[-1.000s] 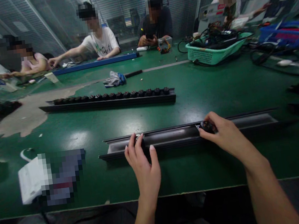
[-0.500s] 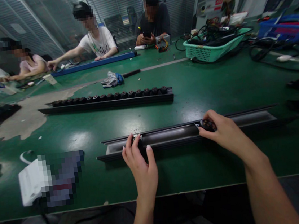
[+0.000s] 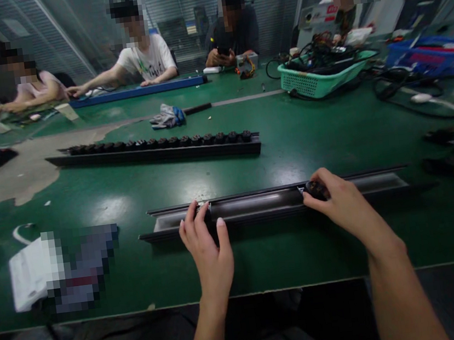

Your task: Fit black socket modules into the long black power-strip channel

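Lettering on a co-worker's white shirt [image 3: 150, 61] is too blurred to read, as is the red label [image 3: 332, 12] on a pale box at the back. On the green table [image 3: 295, 255], a long black channel [image 3: 256, 205] lies in front of the person. The hands are apart: the right hand [image 3: 340, 200] pinches a round black piece [image 3: 316, 189] in the channel; the left hand [image 3: 209, 255] covers a dark piece [image 3: 205, 209] near its left end, its grip unclear.
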`<state>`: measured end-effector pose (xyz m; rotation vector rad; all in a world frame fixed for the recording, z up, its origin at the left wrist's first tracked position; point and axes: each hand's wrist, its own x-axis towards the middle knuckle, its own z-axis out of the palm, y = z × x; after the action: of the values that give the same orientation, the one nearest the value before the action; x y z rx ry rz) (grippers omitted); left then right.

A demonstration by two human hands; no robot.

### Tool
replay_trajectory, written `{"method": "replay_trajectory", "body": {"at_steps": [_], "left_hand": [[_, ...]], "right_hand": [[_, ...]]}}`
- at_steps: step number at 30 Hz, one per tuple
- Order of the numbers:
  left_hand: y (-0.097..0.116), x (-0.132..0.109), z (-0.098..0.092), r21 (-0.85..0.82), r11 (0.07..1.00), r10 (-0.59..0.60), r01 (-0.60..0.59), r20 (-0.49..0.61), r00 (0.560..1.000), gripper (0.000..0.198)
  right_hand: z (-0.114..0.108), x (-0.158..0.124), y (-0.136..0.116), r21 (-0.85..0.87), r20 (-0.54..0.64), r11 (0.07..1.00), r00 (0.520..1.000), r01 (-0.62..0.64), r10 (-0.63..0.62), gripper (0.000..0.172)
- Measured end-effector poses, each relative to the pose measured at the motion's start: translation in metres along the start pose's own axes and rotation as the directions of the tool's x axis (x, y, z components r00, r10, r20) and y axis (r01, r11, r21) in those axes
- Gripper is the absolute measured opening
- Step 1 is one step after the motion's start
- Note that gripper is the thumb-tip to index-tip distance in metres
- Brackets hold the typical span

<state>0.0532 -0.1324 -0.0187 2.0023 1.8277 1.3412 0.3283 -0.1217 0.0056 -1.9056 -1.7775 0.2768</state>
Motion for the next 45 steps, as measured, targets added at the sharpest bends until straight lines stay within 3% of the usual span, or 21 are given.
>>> {"method": "replay_trajectory", "body": {"at_steps": [5,11,16,26,34,45], "left_hand": [[0.0,-0.002,-0.001,-0.019,1.0,-0.011,0.011,0.006,1.0,0.037],[0.0,-0.002,0.0,-0.033,0.999,-0.009,0.009,0.003,1.0,0.036],[0.0,-0.002,-0.001,-0.036,0.999,-0.012,0.012,0.006,1.0,0.036],[0.0,-0.002,-0.001,-0.04,0.999,-0.006,0.006,0.0,1.0,0.036],[0.001,-0.002,-0.004,-0.048,0.999,-0.011,0.012,0.026,1.0,0.035],[0.002,-0.001,-0.008,-0.046,0.998,-0.046,0.049,0.064,0.997,0.036]], "right_hand": [[-0.005,0.0,0.009,0.03,0.032,1.0,0.999,-0.008,0.007,0.025],[-0.003,-0.001,0.012,0.021,-0.024,1.0,1.0,-0.013,0.013,0.023],[-0.008,0.0,0.021,0.019,0.023,1.0,1.0,-0.009,0.009,0.027],[-0.006,0.001,0.027,-0.045,-0.052,0.999,0.999,-0.007,0.005,0.027],[-0.015,0.0,0.042,-0.027,-0.039,0.997,0.996,-0.078,0.077,0.032],[-0.021,-0.004,0.034,-0.043,0.026,0.986,0.987,-0.16,0.162,0.032]]}}
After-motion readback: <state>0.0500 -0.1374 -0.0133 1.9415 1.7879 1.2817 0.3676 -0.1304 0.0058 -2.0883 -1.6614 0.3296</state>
